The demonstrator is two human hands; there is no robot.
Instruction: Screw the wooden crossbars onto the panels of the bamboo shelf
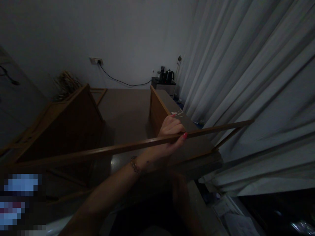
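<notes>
A long wooden bar [133,146] runs across the view, from the lower left up to the right. My left hand [171,132] is wrapped around it, thumb with a red nail on the near side and fingers over the far side. Under the bar, my right hand [179,180] is dim and blurred, and its fingers cannot be made out. The bar appears to belong to wooden furniture: a dark brown panel [66,127] stands at left, a second upright panel [159,113] at centre, with a grey flat surface [123,105] between them.
White curtains [236,65] hang along the right. A dark kettle [169,75] stands on a small cabinet [166,88] at the back, and a cord [128,84] leads to a wall socket [94,61]. Small pale bits [178,113] lie right of centre. Dried stalks [66,85] are at left.
</notes>
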